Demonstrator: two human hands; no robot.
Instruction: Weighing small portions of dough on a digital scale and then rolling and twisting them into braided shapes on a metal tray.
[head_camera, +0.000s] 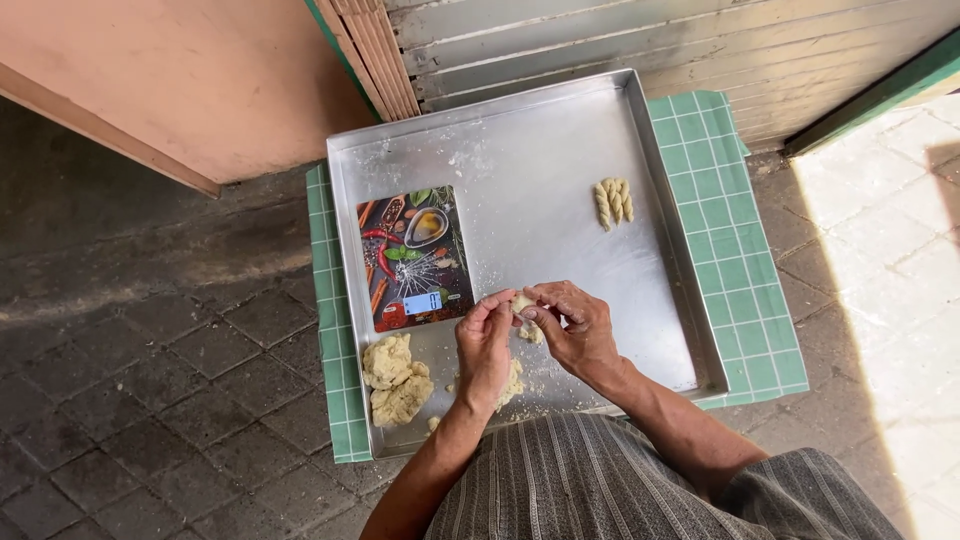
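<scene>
Pinched between the fingertips of your left hand (484, 345) and right hand (572, 325) was a small dough piece (522, 304), held over the metal tray (520, 160) beside the picture-printed kitchen scale (414, 256); twisted dough sticks (613, 202) lay farther off.

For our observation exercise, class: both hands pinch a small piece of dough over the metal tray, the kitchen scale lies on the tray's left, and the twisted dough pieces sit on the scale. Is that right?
One detail is wrong. The head view shows the twisted dough pieces lying on the bare metal tray towards its right, not on the kitchen scale. The left hand and right hand do pinch the small piece of dough.
</scene>
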